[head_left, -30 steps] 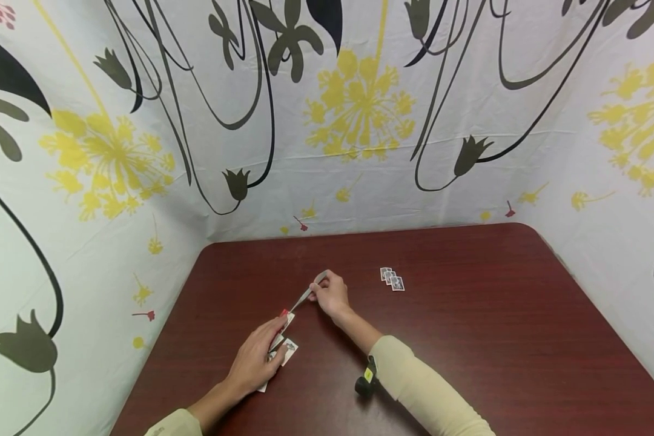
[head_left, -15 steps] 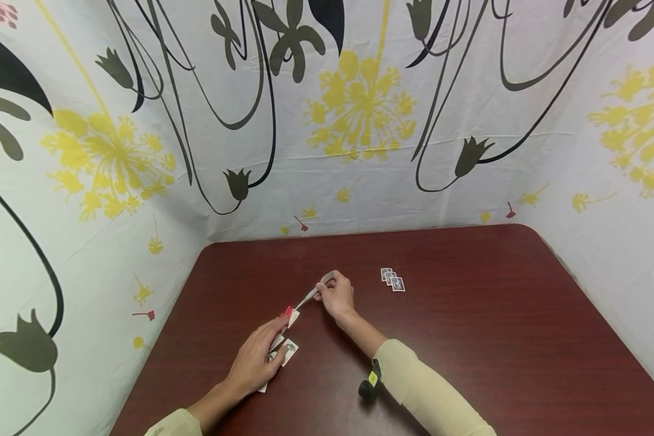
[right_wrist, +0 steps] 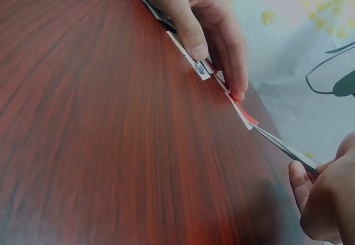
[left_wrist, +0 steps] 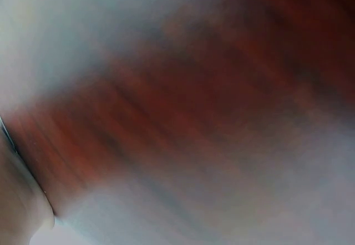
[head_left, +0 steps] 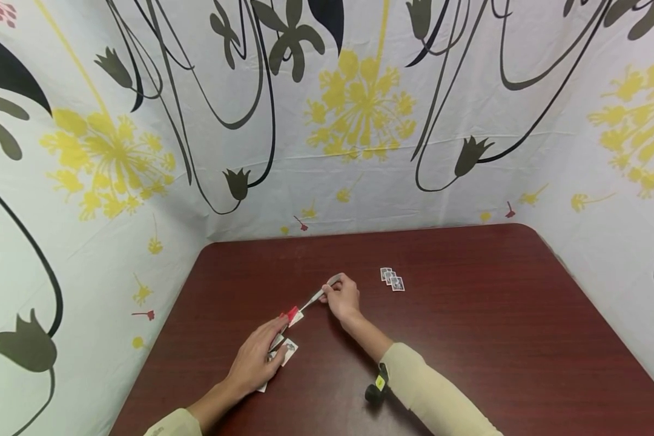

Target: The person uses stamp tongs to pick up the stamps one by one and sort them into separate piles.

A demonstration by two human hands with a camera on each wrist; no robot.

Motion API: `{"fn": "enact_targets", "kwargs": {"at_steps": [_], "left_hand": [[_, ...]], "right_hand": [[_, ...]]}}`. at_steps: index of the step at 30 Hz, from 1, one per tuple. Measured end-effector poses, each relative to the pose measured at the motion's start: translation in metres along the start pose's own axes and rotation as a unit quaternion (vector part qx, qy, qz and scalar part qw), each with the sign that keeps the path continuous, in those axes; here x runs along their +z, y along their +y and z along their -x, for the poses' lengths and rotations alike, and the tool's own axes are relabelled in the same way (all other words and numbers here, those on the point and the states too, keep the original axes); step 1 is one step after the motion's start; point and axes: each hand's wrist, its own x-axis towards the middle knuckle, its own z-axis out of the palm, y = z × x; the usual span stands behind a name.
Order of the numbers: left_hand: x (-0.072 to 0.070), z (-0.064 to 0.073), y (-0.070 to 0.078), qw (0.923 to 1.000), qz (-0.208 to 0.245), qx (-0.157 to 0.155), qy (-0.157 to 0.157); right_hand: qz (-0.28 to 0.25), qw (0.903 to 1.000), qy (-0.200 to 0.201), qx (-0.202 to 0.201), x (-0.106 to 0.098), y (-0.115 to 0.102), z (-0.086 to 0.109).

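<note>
My right hand [head_left: 343,301] pinches a pair of metal tweezers [head_left: 318,297]. In the right wrist view, the tweezers' tips meet the end of a red and white stamp-like paper piece [right_wrist: 244,115], which is tilted up off the table. My left hand [head_left: 257,357] lies over several small paper pieces, its fingers nearly straight, with fingertips at the red piece's near end. A printed white stamp [right_wrist: 191,58] with a toothed edge shows beside the left thumb. What lies under the left palm is hidden. The left wrist view is mostly blurred.
Several small printed stamps [head_left: 392,280] overlap in a short row further back on the dark red-brown table [head_left: 469,339]. A flower-patterned cloth [head_left: 327,181] hangs around the table's far and side edges. A black wrist camera [head_left: 375,393] sits below the right sleeve.
My right hand and the tweezers have shifted slightly to the right and nearer to me. More of the red piece shows past the left fingertips. The left hand has stayed in place.
</note>
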Motion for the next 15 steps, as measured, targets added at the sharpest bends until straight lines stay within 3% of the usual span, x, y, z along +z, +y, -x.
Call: {"fn": "enact_targets", "kwargs": {"at_steps": [7,15], "left_hand": [[-0.0024,-0.0016,-0.0006,1.0,0.007,-0.006,-0.004],[-0.0023,-0.0013,0.0012,0.9999,0.009,-0.01,-0.01]], "right_hand": [[-0.024,0.9992,-0.03,0.013,-0.0036,-0.0042,0.0063],[-0.023,0.9992,-0.029,0.011,-0.0032,-0.0036,0.0057]]}}
